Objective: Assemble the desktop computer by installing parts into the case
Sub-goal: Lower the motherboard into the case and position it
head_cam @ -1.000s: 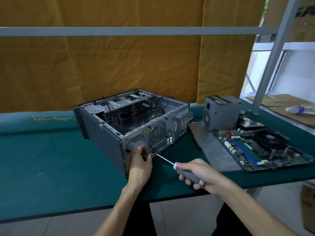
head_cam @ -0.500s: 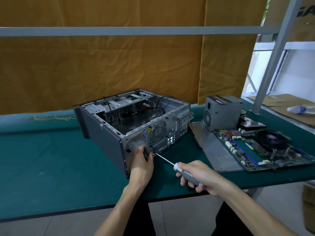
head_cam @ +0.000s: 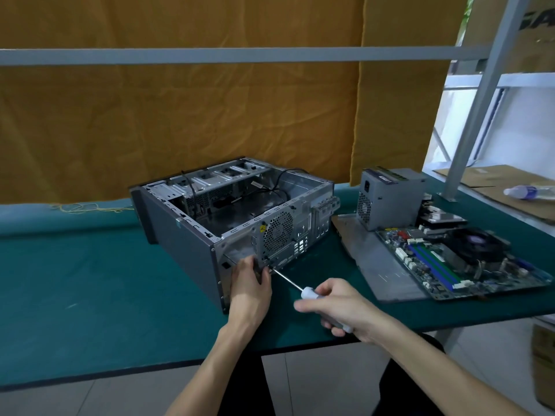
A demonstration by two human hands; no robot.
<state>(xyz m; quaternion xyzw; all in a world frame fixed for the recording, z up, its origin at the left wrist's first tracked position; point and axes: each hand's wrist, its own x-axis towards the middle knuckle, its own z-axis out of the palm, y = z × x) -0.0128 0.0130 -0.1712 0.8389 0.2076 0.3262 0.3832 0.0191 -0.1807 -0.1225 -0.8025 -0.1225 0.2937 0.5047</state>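
An open grey computer case (head_cam: 183,235) lies on its side on the green table, its rear panel with the fan grille facing me. My left hand (head_cam: 250,283) rests against the lower rear corner of the case, fingers pinched at a small dark part by the screwdriver tip. My right hand (head_cam: 339,307) grips the white handle of a screwdriver (head_cam: 288,279), whose shaft points up-left to the rear panel. To the right stand a grey power supply (head_cam: 390,199) and a motherboard (head_cam: 450,262) with a black cooler fan.
A grey side panel (head_cam: 369,259) lies under the motherboard. A drive (head_cam: 441,219) lies behind the board. A metal shelf post (head_cam: 477,97), cardboard and a plastic bottle (head_cam: 525,192) are at the far right. Yellow string (head_cam: 90,208) lies at the table's back left.
My right hand has shifted its grip on the screwdriver handle, with a finger now stretched along it. The left hand and case stay in place.
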